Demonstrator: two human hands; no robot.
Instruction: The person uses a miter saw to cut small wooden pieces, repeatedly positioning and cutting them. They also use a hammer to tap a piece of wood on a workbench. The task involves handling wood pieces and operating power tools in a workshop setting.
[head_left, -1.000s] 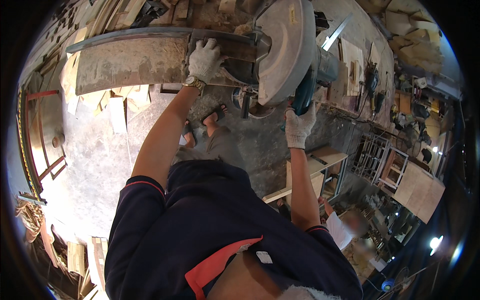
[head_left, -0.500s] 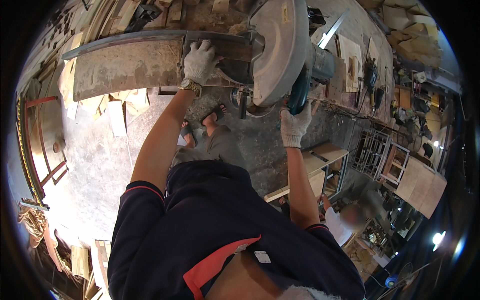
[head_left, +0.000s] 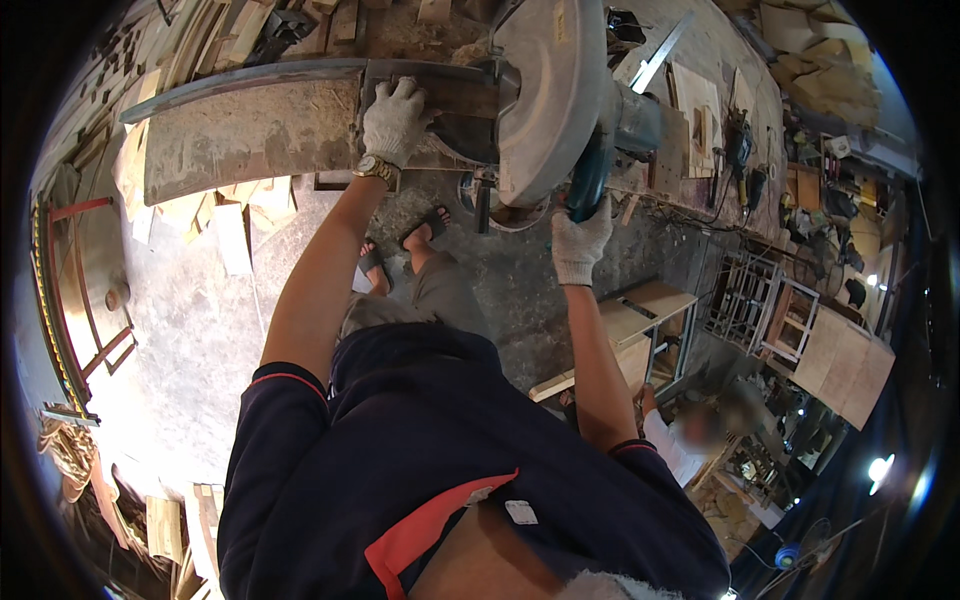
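Observation:
In a whitish knit glove, my right hand [head_left: 582, 242] is closed around the teal handle [head_left: 592, 180] of a large miter saw. Its grey blade guard [head_left: 550, 100] stands just left of the handle and hides the blade. My left hand [head_left: 392, 122], gloved too with a watch [head_left: 378, 170] at the wrist, bears down on the saw's bed against the dark fence [head_left: 250, 78]. The fingers are bent and the thumb points toward the guard. Whatever lies under that palm is hidden. A worn, dusty board [head_left: 250, 135] extends left of this hand.
Wood strips [head_left: 225, 40] are piled behind the fence. Tools and cords [head_left: 740, 150] lie on the bench at right. A wooden frame [head_left: 650, 310] stands on the floor near my right forearm. Another person [head_left: 680, 440] is at lower right, and offcuts [head_left: 232, 235] lie below the board.
My right hand has shifted slightly up and left together with the saw handle. The left hand keeps its place on the bed. The whole view has moved a little.

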